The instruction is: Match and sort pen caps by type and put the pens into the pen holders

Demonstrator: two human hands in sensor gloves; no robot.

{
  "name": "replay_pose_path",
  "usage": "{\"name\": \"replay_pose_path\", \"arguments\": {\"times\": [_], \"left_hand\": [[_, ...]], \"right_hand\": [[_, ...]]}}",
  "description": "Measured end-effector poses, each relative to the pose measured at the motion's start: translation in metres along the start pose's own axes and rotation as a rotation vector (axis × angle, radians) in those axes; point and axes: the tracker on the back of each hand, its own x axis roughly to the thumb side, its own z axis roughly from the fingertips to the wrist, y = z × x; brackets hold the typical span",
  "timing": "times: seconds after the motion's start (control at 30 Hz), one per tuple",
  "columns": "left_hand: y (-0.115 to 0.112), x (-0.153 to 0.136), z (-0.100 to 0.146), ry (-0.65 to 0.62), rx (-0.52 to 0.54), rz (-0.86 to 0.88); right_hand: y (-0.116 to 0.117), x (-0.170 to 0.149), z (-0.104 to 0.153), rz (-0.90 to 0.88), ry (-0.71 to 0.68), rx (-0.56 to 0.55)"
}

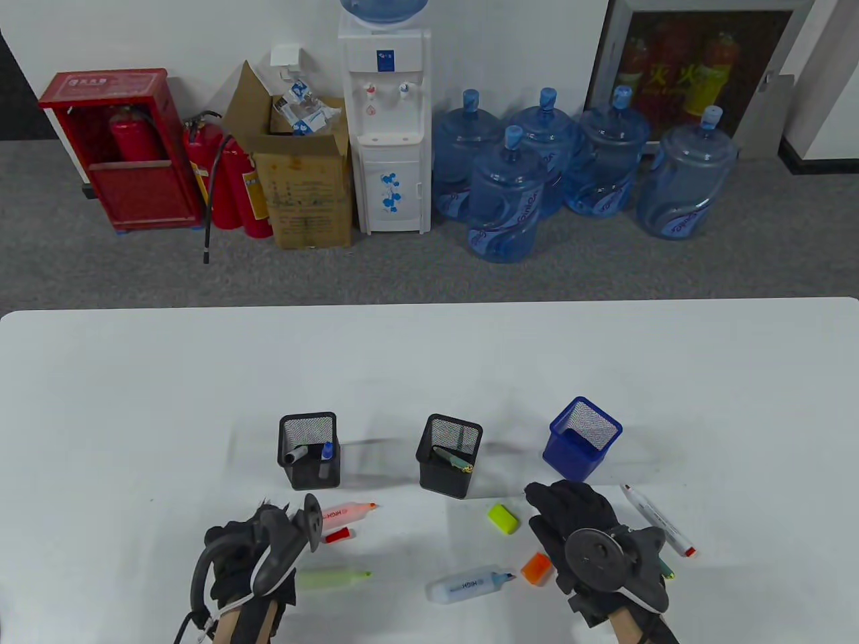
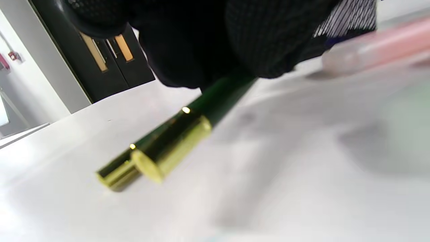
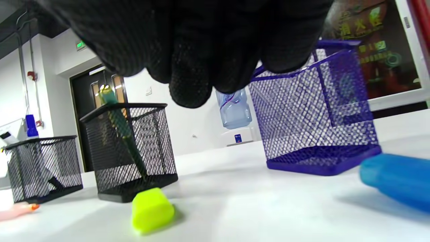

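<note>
My left hand is low over the table's near left. In the left wrist view its fingers grip a dark green pen with a gold end that lies along the table. My right hand hovers in front of the blue mesh holder, fingers loosely bent and holding nothing. A lime cap and an orange cap lie just left of it. The middle black holder contains a green pen. The left black holder contains a grey marker and a blue-capped pen.
Loose on the table lie an uncapped orange highlighter, a small red cap, a green highlighter, a blue highlighter and a white marker. A blue cap lies by my right hand.
</note>
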Motion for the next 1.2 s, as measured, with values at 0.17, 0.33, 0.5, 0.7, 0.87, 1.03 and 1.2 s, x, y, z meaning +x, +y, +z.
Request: {"name": "replay_pose_path", "arguments": {"times": [0.17,0.33,0.5,0.7,0.87,1.03,1.2], "left_hand": [[0.038,0.021,0.029,-0.114,0.146,-0.03],[0.079,0.067,0.059,-0.298,0.334,-0.018],[0.074,0.116,0.073,-0.439,0.332,0.159],[0.051,0.123,0.078,-0.515,0.423,0.123],[0.047,0.111,0.076,-0.533,0.404,0.186],[0.047,0.111,0.076,-0.539,0.407,0.172],[0.045,0.113,0.076,-0.546,0.391,0.161]], "right_hand": [[-0.001,-0.005,-0.001,0.008,0.016,-0.008],[-0.003,-0.007,-0.001,0.018,0.025,-0.009],[-0.002,-0.01,0.0,0.032,0.034,0.004],[-0.005,-0.009,-0.003,0.109,-0.004,0.006],[-0.019,-0.016,-0.011,0.34,-0.018,0.101],[-0.033,-0.032,-0.005,0.616,-0.005,0.266],[-0.038,-0.043,0.004,0.67,0.034,0.409]]}}
